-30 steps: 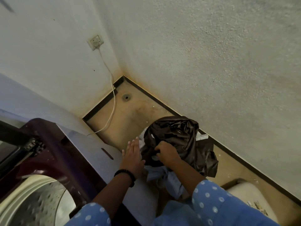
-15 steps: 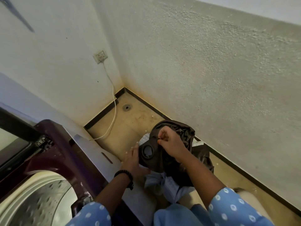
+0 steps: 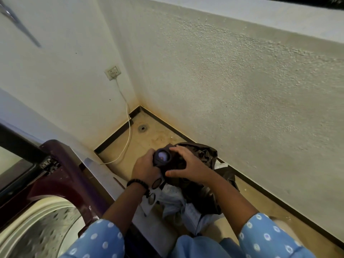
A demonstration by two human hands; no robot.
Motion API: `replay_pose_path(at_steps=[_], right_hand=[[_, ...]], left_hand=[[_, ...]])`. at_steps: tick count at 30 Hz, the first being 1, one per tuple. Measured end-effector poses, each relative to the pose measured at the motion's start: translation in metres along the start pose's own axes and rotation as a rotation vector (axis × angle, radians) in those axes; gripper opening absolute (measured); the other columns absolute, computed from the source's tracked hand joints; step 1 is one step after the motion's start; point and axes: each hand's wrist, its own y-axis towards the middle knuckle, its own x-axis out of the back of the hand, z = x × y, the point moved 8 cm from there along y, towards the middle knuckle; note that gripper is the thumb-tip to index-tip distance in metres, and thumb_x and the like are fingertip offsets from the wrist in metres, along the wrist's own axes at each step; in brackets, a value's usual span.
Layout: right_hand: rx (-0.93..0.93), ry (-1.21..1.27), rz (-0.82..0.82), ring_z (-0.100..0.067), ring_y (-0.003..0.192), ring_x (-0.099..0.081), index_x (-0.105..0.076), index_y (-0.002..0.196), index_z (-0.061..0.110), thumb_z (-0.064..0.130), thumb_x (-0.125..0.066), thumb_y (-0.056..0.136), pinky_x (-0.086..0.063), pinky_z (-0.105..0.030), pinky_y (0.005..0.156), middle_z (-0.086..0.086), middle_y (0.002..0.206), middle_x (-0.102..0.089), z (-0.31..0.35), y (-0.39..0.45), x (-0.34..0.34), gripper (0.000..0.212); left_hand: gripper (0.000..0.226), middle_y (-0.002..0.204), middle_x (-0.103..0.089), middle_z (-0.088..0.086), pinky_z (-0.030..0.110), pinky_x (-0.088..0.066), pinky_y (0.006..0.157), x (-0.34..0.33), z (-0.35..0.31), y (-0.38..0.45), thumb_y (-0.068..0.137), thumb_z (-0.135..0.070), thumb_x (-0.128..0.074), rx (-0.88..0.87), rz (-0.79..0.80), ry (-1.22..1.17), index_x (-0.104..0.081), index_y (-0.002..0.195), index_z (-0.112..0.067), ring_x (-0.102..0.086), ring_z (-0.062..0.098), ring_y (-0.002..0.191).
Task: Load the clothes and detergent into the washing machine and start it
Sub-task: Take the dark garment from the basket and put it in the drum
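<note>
Beside the washing machine (image 3: 61,175), I am gripping the dark garment (image 3: 197,161) with my left hand (image 3: 146,169) and right hand (image 3: 188,165) above the floor pile, judging it soft, light and best bunched.

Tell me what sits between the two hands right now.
In the head view, the dark brown shiny garment, with its round ringed opening, fills the gap: the left hand grips one side and the right hand grips the other.

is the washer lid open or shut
Open. The dark red lid is raised, and the steel drum shows below it. No clothes show in the visible part of the drum.
</note>
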Motion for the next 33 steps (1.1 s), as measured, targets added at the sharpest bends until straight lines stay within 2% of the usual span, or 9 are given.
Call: replay_pose_path(at_steps=[2, 4, 8, 12, 17, 20, 25, 29, 33], right_hand=[[0.045, -0.084, 0.015, -0.016, 0.147, -0.007, -0.018, 0.152, 0.03, 0.034, -0.083, 0.072, -0.025, -0.034, 0.113, -0.002, 0.16, -0.006, 0.004, -0.001, -0.007, 0.103], [0.078, -0.086, -0.04, -0.023, 0.146, -0.013, -0.013, 0.153, 0.027, 0.023, -0.081, 0.075, -0.029, -0.026, 0.107, -0.007, 0.161, 0.001, 0.008, 0.0, -0.009, 0.104], [0.145, -0.094, -0.155, -0.025, 0.143, -0.028, -0.028, 0.15, 0.019, 0.013, -0.055, 0.081, -0.028, -0.022, 0.108, -0.011, 0.157, -0.023, 0.018, 0.001, 0.002, 0.075], [0.13, 0.0, -0.215, -0.018, 0.112, -0.06, -0.058, 0.13, 0.014, 0.018, -0.048, 0.081, -0.048, -0.037, 0.099, -0.006, 0.12, -0.065, 0.027, -0.007, 0.034, 0.05], [0.193, -0.063, -0.121, -0.009, 0.101, -0.066, -0.066, 0.12, 0.024, 0.007, -0.063, 0.085, -0.052, -0.03, 0.088, 0.002, 0.107, -0.072, 0.068, -0.017, 0.056, 0.039], [0.23, -0.126, -0.05, -0.008, 0.076, -0.066, -0.073, 0.096, 0.024, 0.02, -0.075, 0.08, -0.051, -0.029, 0.067, 0.004, 0.082, -0.071, 0.099, -0.025, 0.064, 0.017], [0.314, 0.056, -0.282, -0.006, 0.062, -0.049, -0.07, 0.077, 0.017, 0.011, -0.07, 0.081, -0.037, -0.025, 0.059, 0.002, 0.066, -0.056, 0.137, -0.044, 0.108, 0.007], [0.399, 0.227, -0.448, -0.012, 0.064, -0.045, -0.07, 0.076, 0.014, 0.008, -0.072, 0.081, -0.035, -0.02, 0.056, -0.005, 0.067, -0.053, 0.164, -0.064, 0.144, 0.008], [0.413, 0.185, -0.552, -0.013, 0.073, -0.056, -0.072, 0.083, 0.026, 0.006, -0.067, 0.086, -0.042, -0.018, 0.065, -0.014, 0.081, -0.065, 0.17, -0.075, 0.164, 0.021]], left_hand=[[0.025, 0.081, -0.058, 0.003, 0.026, -0.035, 0.053, 0.01, -0.019, 0.003, 0.076, -0.001, -0.062, -0.031, -0.037, 0.011, -0.051, 0.097, -0.011, -0.055, 0.024, 0.074], [0.03, 0.08, -0.056, 0.001, 0.024, -0.036, 0.053, 0.018, -0.035, 0.006, 0.075, 0.001, -0.063, -0.061, -0.048, -0.018, -0.049, 0.097, -0.012, -0.054, 0.022, 0.074], [0.033, 0.088, -0.059, 0.004, 0.021, -0.038, 0.056, 0.032, -0.056, 0.005, 0.074, -0.001, -0.069, -0.195, 0.01, 0.012, -0.051, 0.1, -0.011, -0.053, 0.019, 0.077], [0.024, 0.09, -0.061, -0.001, 0.032, -0.049, 0.065, 0.056, -0.055, -0.002, 0.08, -0.007, -0.068, -0.297, -0.018, 0.142, -0.063, 0.101, -0.016, -0.056, 0.02, 0.071], [0.031, 0.09, -0.064, -0.006, 0.035, -0.052, 0.078, 0.073, -0.032, -0.01, 0.079, -0.002, -0.069, -0.26, -0.078, -0.021, -0.066, 0.09, -0.03, -0.06, 0.016, 0.083], [0.016, 0.097, -0.069, -0.003, 0.033, -0.052, 0.083, 0.07, -0.017, -0.015, 0.083, -0.023, -0.071, -0.231, -0.018, -0.096, -0.07, 0.099, -0.018, -0.063, 0.014, 0.092], [0.026, 0.104, -0.067, -0.014, 0.007, -0.043, 0.082, 0.056, 0.011, -0.025, 0.079, -0.028, -0.077, -0.149, 0.136, -0.169, -0.065, 0.102, -0.03, -0.059, -0.003, 0.098], [0.051, 0.101, -0.072, -0.004, 0.032, -0.054, 0.088, 0.059, 0.029, -0.031, 0.063, -0.056, -0.079, -0.058, 0.119, -0.346, -0.069, 0.101, -0.022, -0.066, 0.014, 0.099], [0.072, 0.102, -0.07, 0.011, 0.033, -0.057, 0.08, 0.078, 0.037, -0.026, 0.066, -0.065, -0.073, 0.011, -0.046, -0.649, -0.062, 0.109, -0.008, -0.067, 0.03, 0.098]])
